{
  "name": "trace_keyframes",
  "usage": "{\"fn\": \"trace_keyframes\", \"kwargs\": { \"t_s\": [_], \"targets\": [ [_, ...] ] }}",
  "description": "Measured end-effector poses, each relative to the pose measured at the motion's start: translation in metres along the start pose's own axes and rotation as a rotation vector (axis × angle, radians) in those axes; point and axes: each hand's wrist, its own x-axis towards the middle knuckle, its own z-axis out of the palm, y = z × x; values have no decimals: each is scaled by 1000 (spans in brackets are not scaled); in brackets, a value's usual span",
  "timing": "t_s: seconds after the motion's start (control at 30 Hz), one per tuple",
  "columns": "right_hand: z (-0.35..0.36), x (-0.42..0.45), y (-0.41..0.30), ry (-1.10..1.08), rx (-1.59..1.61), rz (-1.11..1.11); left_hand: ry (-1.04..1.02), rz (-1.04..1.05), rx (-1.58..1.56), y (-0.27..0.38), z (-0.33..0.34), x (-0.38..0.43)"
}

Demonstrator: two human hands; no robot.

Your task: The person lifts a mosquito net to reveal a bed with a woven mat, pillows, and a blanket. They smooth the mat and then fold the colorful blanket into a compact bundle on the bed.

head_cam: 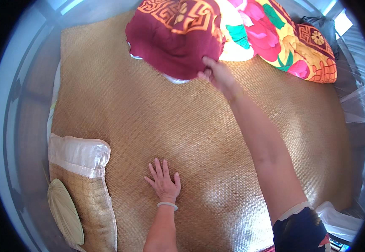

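My left hand (163,183) lies flat with fingers spread on a woven straw mat (157,119), a pale bangle around its wrist. Reaching far forward, my right hand (217,75) grips the edge of a floral quilt (182,50) between thumb and fingers. This part of the quilt is plain maroon with an orange geometric border. Its yellow, pink and green floral part (264,34) lies bunched along the far side of the mat. A strip of whitish cloth (176,79) shows under the maroon edge.
A pillow (91,195) with a woven cover and shiny pale end lies at the left. On it rests a palm-leaf hand fan (65,211). Sheer netting (359,100) hangs along the right side, with more white netting (340,220) bunched at the lower right.
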Motion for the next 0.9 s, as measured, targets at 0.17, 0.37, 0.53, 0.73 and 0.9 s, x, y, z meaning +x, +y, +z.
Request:
{"fn": "trace_keyframes", "kwargs": {
  "t_s": [0.17,0.37,0.53,0.73,0.9],
  "targets": [
    [39,-238,-3,47,-582,144,6,-39,14,-14,0,-6],
    [-79,-532,38,-11,-679,855,-11,-138,-225,-6,13,-5],
    [-184,-574,81,-55,-1643,-162,-133,-459,-1046,-34,49,-15],
    [-263,-591,190,138,-1883,-180,-328,-534,-1446,-30,42,-17],
    [-245,-566,161,156,-1826,-369,-313,-516,-1757,-35,9,-62]
  ]
}}
